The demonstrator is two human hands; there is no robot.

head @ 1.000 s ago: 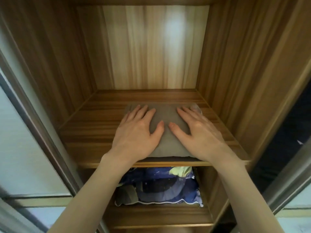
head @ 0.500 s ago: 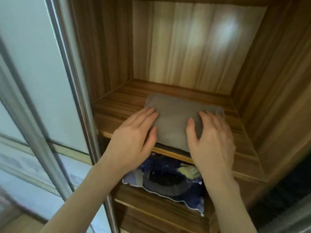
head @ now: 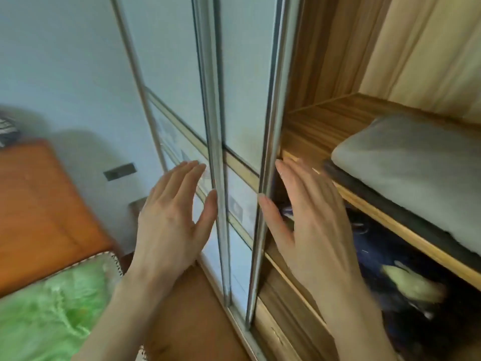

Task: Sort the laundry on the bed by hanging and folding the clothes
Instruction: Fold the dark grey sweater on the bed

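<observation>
- Left hand (head: pixel 171 220) flat, fingers straight, holding nothing, in front of the sliding door (head: pixel 242 100).
- Right hand (head: pixel 309 220) likewise flat and empty, by the door's edge.
- Folded grey cloth (head: pixel 411 162) lies on the shelf (head: pixel 312 126), right of the right hand, apart from it.
- Dark bedding (head: pixel 390 256) lies below the shelf.

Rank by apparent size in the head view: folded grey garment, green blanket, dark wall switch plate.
1-2. Folded grey garment on the wooden shelf and green blanket: similar, both cropped, unsure.
3. Dark wall switch plate: smallest.
</observation>
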